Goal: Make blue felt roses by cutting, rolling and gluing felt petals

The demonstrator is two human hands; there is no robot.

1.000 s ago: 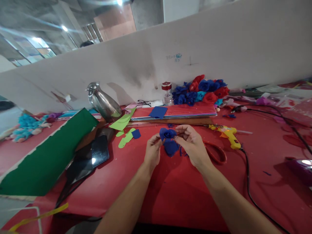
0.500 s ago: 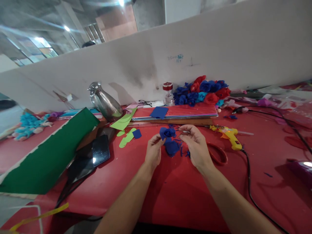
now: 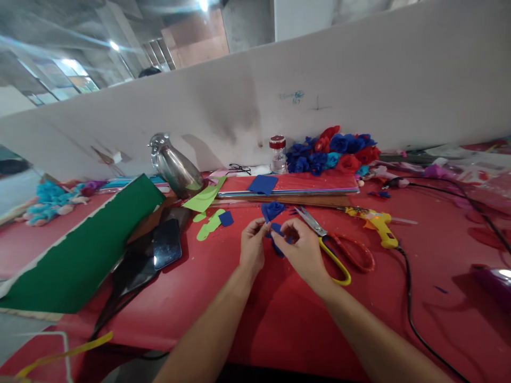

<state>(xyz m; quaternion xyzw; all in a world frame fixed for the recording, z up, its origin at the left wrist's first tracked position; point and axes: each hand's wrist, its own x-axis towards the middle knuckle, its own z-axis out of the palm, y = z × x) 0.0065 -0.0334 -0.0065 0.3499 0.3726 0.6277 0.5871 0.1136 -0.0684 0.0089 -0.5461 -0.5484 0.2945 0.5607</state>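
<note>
A dark blue paper flower (image 3: 273, 210) points upward between my hands, its base pinched by the fingers of my left hand (image 3: 253, 243). My right hand (image 3: 300, 249) is closed with its fingertips at the base of the same flower, touching it or very near. Below the flower, more blue paper (image 3: 278, 250) lies on the red table, partly covered by my right hand. Just right of that hand lie scissors (image 3: 339, 250) with one yellow and one red handle. Farther right rests a yellow hot glue gun (image 3: 379, 226).
A steel jug (image 3: 175, 167), a lidded glass jar (image 3: 278, 154) and a heap of red and blue paper flowers (image 3: 331, 151) stand along the white partition. Stacked paper sheets (image 3: 311, 183) lie before them. On the left are a phone (image 3: 166, 243) and a green sheet (image 3: 91, 250).
My right hand has moved left and down to the flower's base. The flower has tipped from facing me to standing upright. The scissors, hidden earlier behind my hand, now show.
</note>
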